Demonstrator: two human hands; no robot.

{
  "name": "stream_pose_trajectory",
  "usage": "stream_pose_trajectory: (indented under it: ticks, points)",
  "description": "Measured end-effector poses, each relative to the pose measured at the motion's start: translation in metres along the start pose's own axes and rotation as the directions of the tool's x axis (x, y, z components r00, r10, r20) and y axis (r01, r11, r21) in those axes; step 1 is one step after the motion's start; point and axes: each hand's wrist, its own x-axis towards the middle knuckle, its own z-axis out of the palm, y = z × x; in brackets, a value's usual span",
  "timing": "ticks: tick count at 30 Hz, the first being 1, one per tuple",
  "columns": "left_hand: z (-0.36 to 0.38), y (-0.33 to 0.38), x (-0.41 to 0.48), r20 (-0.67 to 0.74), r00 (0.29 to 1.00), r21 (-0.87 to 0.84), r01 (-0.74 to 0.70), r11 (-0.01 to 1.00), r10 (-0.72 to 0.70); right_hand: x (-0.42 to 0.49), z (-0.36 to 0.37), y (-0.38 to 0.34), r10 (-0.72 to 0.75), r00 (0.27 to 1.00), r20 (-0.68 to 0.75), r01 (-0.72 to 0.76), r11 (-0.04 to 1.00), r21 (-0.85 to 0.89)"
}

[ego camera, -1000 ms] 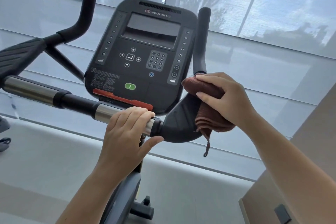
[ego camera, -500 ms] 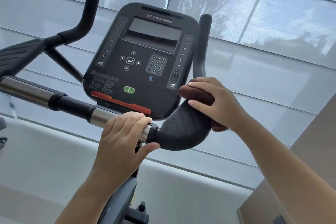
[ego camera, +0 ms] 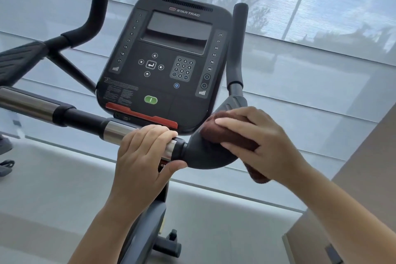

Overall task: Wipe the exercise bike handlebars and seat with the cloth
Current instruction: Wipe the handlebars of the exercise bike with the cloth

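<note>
Gripping the bar [ego camera: 81, 117] on its chrome sleeve, the left hand [ego camera: 145, 156] comes up from six o'clock, fingers curled together over the top and thumb hooked underneath. From four o'clock the right hand [ego camera: 263, 146] presses a brown cloth [ego camera: 231, 135] onto the black pad [ego camera: 203, 156] where the bar bends upward. Its fingers lie close together, bent over the rolled cloth and clamping it to the pad, and a tail of cloth shows under the wrist. The two hands sit just beside each other, not touching.

Below them the post [ego camera: 147, 231] drops toward six o'clock onto a pale grey floor [ego camera: 53, 199] that fills seven and eight o'clock. A dark shape at the nine o'clock edge is too cut off to tell.

Beyond the bar, the console [ego camera: 171, 60] stands at twelve o'clock, tilted, with a dark screen, keypad, green button and red strip. A right grip [ego camera: 237, 45] rises at one o'clock and a left grip [ego camera: 94, 13] at eleven, with a ribbed armrest [ego camera: 19, 60] at ten.

Farthest back, translucent blinds [ego camera: 321, 60] span the window, with tree shadows showing through. A beige wall [ego camera: 360, 188] closes off four o'clock.
</note>
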Motion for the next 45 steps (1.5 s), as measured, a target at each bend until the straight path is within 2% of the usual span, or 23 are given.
stream_pose_trajectory:
  ticks: [2, 4, 8, 16, 22, 24, 27, 31, 35, 40, 42, 45]
  points:
    - [0.0, 0.0, 0.0, -0.003, 1.0, 0.005, -0.001, 1.0, 0.001, 0.017, -0.011, 0.015, 0.067, 0.996, -0.062, -0.064, 0.997, 0.042]
    - [0.0, 0.0, 0.0, -0.003, 1.0, 0.005, -0.003, 1.0, 0.003, 0.038, -0.016, 0.031, 0.184, 0.98, -0.08, -0.186, 0.982, -0.024]
    - [-0.001, 0.001, 0.0, 0.0, 1.0, -0.008, 0.003, 1.0, -0.003, 0.051, -0.004, 0.037, 0.383, 0.921, 0.066, -0.379, 0.923, -0.064]
    - [-0.003, 0.004, 0.0, 0.021, 0.999, -0.027, 0.033, 0.999, -0.032, 0.021, 0.005, -0.014, 0.291, 0.956, 0.044, -0.284, 0.95, -0.127]
    - [-0.006, 0.004, 0.001, 0.042, 0.999, -0.028, 0.017, 0.999, -0.016, -0.009, 0.014, -0.045, 0.204, 0.979, -0.007, -0.204, 0.977, -0.065]
    - [-0.008, 0.004, 0.001, 0.058, 0.998, -0.029, 0.017, 0.999, -0.015, -0.018, 0.014, -0.046, 0.174, 0.984, -0.026, -0.174, 0.985, 0.008]
    - [-0.01, 0.004, 0.001, 0.081, 0.997, -0.029, 0.019, 0.999, -0.017, -0.02, 0.005, -0.029, 0.185, 0.967, -0.177, -0.169, 0.98, 0.101]
    - [-0.013, 0.006, 0.003, 0.121, 0.992, -0.017, 0.026, 1.0, -0.024, -0.003, -0.005, 0.023, 0.172, 0.872, -0.459, -0.248, 0.963, -0.109]
    - [-0.014, 0.006, 0.002, 0.139, 0.99, -0.011, 0.039, 0.999, -0.037, 0.01, 0.005, 0.063, 0.2, 0.856, -0.477, -0.305, 0.94, -0.154]
    - [-0.013, 0.004, 0.002, 0.137, 0.99, -0.004, 0.038, 0.999, -0.037, 0.007, 0.019, 0.086, 0.114, 0.85, -0.514, -0.284, 0.922, -0.264]
    - [-0.012, 0.003, 0.002, 0.135, 0.99, -0.007, 0.042, 0.999, -0.04, 0.008, 0.026, 0.083, 0.1, 0.842, -0.53, -0.228, 0.956, -0.183]
    - [-0.011, 0.003, 0.002, 0.116, 0.992, 0.001, 0.043, 0.999, -0.043, 0.011, 0.036, 0.068, 0.127, 0.836, -0.533, -0.125, 0.991, 0.04]
